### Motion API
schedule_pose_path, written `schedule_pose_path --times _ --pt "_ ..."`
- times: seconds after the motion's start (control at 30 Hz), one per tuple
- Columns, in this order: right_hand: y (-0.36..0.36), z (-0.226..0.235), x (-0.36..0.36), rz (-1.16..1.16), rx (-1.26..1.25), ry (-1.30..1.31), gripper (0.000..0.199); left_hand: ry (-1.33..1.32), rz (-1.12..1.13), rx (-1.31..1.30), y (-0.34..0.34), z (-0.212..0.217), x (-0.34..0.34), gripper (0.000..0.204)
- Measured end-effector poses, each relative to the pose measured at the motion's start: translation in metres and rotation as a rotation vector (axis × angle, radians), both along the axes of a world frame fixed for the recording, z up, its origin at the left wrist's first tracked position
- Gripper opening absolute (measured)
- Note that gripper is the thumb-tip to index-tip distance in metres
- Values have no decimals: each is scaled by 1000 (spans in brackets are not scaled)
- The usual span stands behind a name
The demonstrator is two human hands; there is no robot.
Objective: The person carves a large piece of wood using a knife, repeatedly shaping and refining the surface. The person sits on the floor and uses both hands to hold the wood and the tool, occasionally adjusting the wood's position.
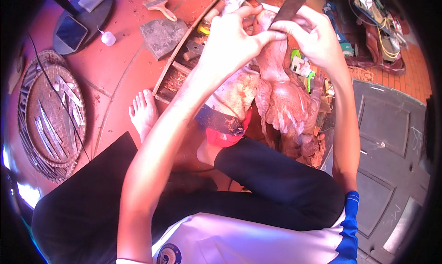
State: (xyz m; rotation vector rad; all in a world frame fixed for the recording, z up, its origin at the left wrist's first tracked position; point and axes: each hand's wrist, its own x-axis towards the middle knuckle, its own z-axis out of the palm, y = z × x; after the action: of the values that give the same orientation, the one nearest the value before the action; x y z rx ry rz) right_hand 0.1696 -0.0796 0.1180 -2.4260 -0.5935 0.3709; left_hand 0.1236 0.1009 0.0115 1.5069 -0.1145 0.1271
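A reddish-brown wood carving (pixel 287 103) stands tilted in front of me, with a narrow upper part and ridged, folded shapes lower down. My left hand (pixel 235 36) is closed around its upper end, thumb lying across the wood. Beside it, my right hand (pixel 313 36) is closed at the lower end of a dark flat blade (pixel 294 6), its thumb over that end. The blade runs up out of view, so its other end is hidden. Both thumbs almost meet. A stained pale cloth (pixel 235 91) lies against the carving's left side.
A wooden tray (pixel 161 80) with tools and shavings lies behind the carving. Farther left are a stone block (pixel 163 36), a paintbrush (pixel 159 6) and a round basket (pixel 34 126) of metal chisels (pixel 48 133). A grey panelled board (pixel 384 126) lies right; a dark stand base holds a phone (pixel 71 33).
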Motion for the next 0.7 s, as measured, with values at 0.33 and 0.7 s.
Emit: schedule_pose_path --times 0.33,0.7 --pt "24 -5 0 -145 -82 -252 19 57 -29 24 7 7 12 33" --pt "54 16 -20 -61 150 -193 20 39 -55 -39 11 -6 27 51"
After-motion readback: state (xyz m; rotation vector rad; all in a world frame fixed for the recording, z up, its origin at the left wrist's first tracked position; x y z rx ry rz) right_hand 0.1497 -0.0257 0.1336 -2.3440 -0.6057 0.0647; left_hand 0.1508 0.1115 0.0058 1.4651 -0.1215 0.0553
